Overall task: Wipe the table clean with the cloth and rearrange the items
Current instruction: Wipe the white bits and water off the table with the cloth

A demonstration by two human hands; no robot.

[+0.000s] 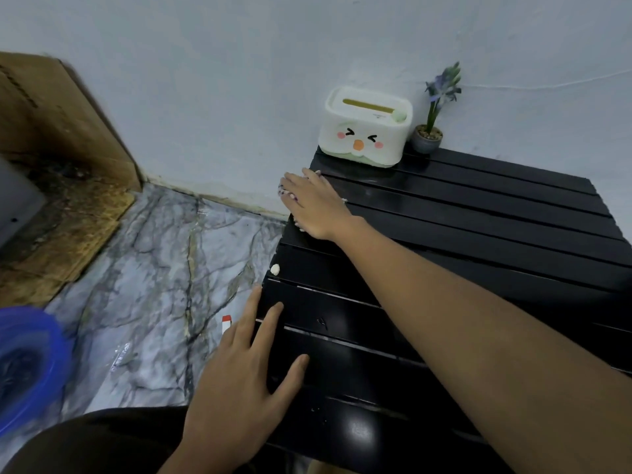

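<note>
Black slats of the table (478,213) show crumbs: my right hand (316,208) presses flat on the cloth (286,195), left hand (239,378) splayed empty; tissue box (366,126) and plant (431,131) unmoved, I judge.

1. Pale blue-grey wall (212,97) across the top of the frame; thin cord (547,84) running along it at upper right.
2. Grey-veined marble floor (154,285) at lower left.
3. Stained brown board (51,124) leaning at upper left, worn brown patch (65,234) beneath.
4. Blue basin (27,364) at the left edge.
5. Small red-and-white item (226,322) on the floor, centre.
</note>
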